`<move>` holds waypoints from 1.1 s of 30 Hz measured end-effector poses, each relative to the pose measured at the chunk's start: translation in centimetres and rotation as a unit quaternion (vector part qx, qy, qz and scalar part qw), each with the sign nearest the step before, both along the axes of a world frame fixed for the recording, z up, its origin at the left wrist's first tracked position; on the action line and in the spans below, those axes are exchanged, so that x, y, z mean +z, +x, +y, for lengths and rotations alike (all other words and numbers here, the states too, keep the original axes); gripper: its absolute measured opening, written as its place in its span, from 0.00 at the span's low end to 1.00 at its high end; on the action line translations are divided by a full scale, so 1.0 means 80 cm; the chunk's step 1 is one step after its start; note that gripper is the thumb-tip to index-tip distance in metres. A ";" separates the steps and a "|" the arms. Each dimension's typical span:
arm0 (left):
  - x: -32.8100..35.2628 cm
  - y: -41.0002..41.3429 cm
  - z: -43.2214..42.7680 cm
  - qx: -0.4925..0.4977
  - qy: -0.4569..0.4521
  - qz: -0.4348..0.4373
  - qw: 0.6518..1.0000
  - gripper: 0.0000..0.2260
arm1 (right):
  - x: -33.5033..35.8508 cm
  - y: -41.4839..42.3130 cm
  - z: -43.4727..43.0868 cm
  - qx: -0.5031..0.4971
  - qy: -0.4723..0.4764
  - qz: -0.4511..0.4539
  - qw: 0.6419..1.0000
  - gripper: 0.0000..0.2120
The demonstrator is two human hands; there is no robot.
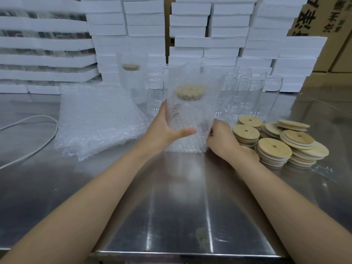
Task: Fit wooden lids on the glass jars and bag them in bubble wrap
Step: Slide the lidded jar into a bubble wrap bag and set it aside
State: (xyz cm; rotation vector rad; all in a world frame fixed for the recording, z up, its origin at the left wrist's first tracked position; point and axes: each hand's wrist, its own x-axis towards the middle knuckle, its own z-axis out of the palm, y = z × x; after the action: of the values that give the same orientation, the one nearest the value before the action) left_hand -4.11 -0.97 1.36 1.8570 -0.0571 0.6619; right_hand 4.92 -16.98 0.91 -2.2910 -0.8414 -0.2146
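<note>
A glass jar with a wooden lid point(190, 92) stands inside a bubble wrap bag point(192, 115) at the middle of the steel table point(171, 197). My left hand point(167, 128) grips the bagged jar from the left, thumb across its front. My right hand point(221, 138) pinches the bag's lower right edge. Behind and to the left stands another bagged jar with a lid point(131, 80). Several bare glass jars point(245, 96) stand in a row at the back. Loose wooden lids point(276, 141) lie in stacks at the right.
A pile of flat bubble wrap bags point(99, 119) lies left of the jar. A white cable point(38, 138) loops at the far left. White foam boxes point(148, 27) and cardboard cartons point(335, 35) are stacked behind the table.
</note>
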 end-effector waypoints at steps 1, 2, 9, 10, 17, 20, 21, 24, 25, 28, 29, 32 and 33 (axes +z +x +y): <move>-0.001 0.000 0.001 -0.014 0.015 0.005 1.000 0.42 | 0.001 0.001 0.000 -0.011 0.011 -0.014 1.000 0.06; -0.002 -0.001 0.002 -0.028 0.024 0.010 0.999 0.42 | 0.002 0.001 0.001 -0.015 0.025 -0.023 0.999 0.08; -0.015 0.000 0.000 0.013 0.012 0.014 1.000 0.40 | 0.000 -0.013 0.012 0.023 0.057 -0.037 0.997 0.07; -0.015 0.002 -0.002 0.030 0.010 0.009 0.999 0.38 | -0.001 -0.015 0.014 0.025 0.067 -0.038 0.997 0.07; -0.010 0.015 0.036 0.215 -0.040 -0.010 0.976 0.32 | -0.020 -0.046 0.048 0.056 0.157 0.054 0.985 0.30; -0.009 0.014 0.059 0.289 -0.047 -0.015 0.956 0.39 | -0.029 -0.051 0.060 0.086 0.125 0.062 0.986 0.31; -0.008 0.014 0.065 0.310 -0.047 -0.018 0.950 0.40 | -0.030 -0.051 0.061 0.090 0.122 0.066 0.986 0.31; -0.011 0.013 0.080 0.356 -0.046 -0.037 0.932 0.42 | -0.031 -0.048 0.060 0.096 0.123 0.082 0.984 0.30; -0.013 0.012 0.083 0.366 -0.047 -0.044 0.928 0.42 | -0.032 -0.049 0.060 0.096 0.124 0.083 0.984 0.29; -0.019 0.018 0.087 0.388 -0.035 -0.061 0.919 0.43 | -0.033 -0.050 0.061 0.097 0.117 0.076 0.985 0.29; -0.020 0.023 0.088 0.396 -0.030 -0.066 0.915 0.43 | -0.033 -0.051 0.062 0.101 0.113 0.072 0.986 0.29; -0.022 0.039 0.093 0.423 -0.038 -0.076 0.902 0.43 | -0.035 -0.051 0.063 0.114 0.103 0.067 0.986 0.28; -0.023 0.044 0.095 0.434 -0.041 -0.080 0.897 0.43 | -0.035 -0.052 0.063 0.116 0.100 0.065 0.986 0.28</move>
State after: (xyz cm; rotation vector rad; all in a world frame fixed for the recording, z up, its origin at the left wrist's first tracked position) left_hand -0.57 6.66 -0.46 1.6902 0.7231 1.3985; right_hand 0.78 -11.92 -1.92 -1.9779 -0.9645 -0.0421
